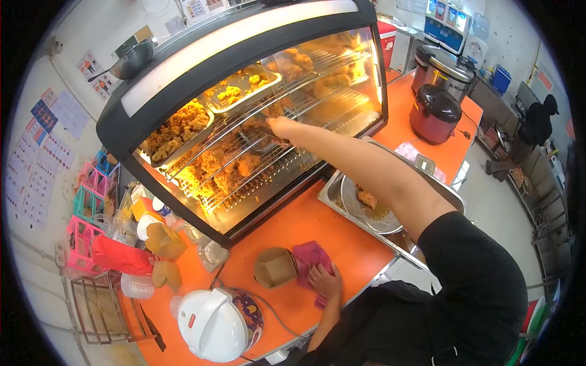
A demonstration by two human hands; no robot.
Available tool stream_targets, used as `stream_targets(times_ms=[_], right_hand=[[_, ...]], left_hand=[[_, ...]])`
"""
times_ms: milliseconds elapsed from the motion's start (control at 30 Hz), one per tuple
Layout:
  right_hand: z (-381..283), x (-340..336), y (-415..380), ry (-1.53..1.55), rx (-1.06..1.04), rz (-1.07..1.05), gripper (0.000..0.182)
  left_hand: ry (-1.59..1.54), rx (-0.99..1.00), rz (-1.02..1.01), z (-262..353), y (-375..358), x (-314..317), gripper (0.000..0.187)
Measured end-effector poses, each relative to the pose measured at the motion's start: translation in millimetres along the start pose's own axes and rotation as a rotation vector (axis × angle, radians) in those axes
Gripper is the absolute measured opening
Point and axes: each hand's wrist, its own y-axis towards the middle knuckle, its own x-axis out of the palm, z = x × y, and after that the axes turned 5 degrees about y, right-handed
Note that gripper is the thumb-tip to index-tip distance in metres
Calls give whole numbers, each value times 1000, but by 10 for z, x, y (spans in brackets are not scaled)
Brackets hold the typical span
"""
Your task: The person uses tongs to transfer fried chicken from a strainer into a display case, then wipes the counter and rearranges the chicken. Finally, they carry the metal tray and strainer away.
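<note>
My right arm reaches into a lit glass warming cabinet (244, 12). Inside it, at the middle rack, my right hand (279, 129) is closed around something I cannot make out, probably the handle of a metal tool. Fried chicken pieces (220, 161) lie on the wire racks around and below it. My left hand (325, 280) rests, fingers spread, on a pink cloth (309, 256) on the orange table (342, 235). Just left of the cloth stands an open brown paper box (274, 267). Two trays of fried food (180, 131) sit on the upper rack.
A white rice cooker (210, 326) stands at the front left, beside paper boxes and plastic containers. Right of the cabinet are a metal tray (332, 192) with a strainer and chicken, and a red cooker (434, 113). A person in dark clothes (537, 125) is at the far right.
</note>
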Motion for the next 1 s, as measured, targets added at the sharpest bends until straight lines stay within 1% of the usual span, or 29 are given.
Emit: stream_targets(times_ms=[67, 100, 133, 200, 233, 267, 333, 367, 467, 533, 600, 633, 667, 733, 767, 867, 900, 933, 1000], right_hand=[[9, 13, 30, 263, 36, -85, 45], [56, -32, -5, 264, 10, -200, 38], [117, -53, -39, 267, 16, -198, 38], [228, -55, -134, -103, -156, -357, 27], [258, -43, -260, 86, -49, -266, 22], [263, -33, -410, 88, -42, -271, 22], [311, -53, -587, 331, 13, -151, 24], [306, -125, -593, 181, 42, -248, 24], [419, -218, -763, 210, 15, -226, 22], [488, -217, -839, 178, -1, -226, 25], [517, -217, -874, 120, -35, -155, 32], [498, -228, -866, 147, 4, -171, 41], [507, -224, -848, 150, 6, -175, 41], [490, -201, -796, 224, 17, -121, 47], [405, -185, -850, 220, 34, -78, 45], [301, -156, -720, 249, 43, -51, 43], [248, -157, -704, 148, 6, -64, 40], [235, -138, -647, 146, 4, -66, 40], [245, -79, -501, 314, 33, -76, 40]], left_hand=[[-4, -1, -29, 8, -17, -15, 40], [0, -4, -34, 5, -19, -18, 41], [6, -10, -37, -1, -19, -21, 41], [-10, -11, -17, 1, -11, 0, 42], [-28, -10, 8, -1, -22, 6, 43], [-23, -15, 3, 1, -25, 5, 43], [0, -1, -1, 3, -15, -4, 44], [6, -6, 1, 12, 2, -5, 44], [23, -22, -28, 17, -21, -23, 41], [15, -22, -9, 10, -17, 8, 41], [29, -24, -15, 27, -2, -5, 41], [39, -21, -22, 26, -11, -23, 40], [44, -23, -24, 18, -26, -28, 40], [26, -13, 1, 21, 4, -11, 39], [29, -16, 7, 31, 17, -23, 39], [40, -39, -25, 43, 11, -48, 39], [27, -38, -22, 43, 10, -36, 39], [14, -36, -20, 41, 1, -26, 39], [11, -30, -17, 36, 8, -39, 39]])
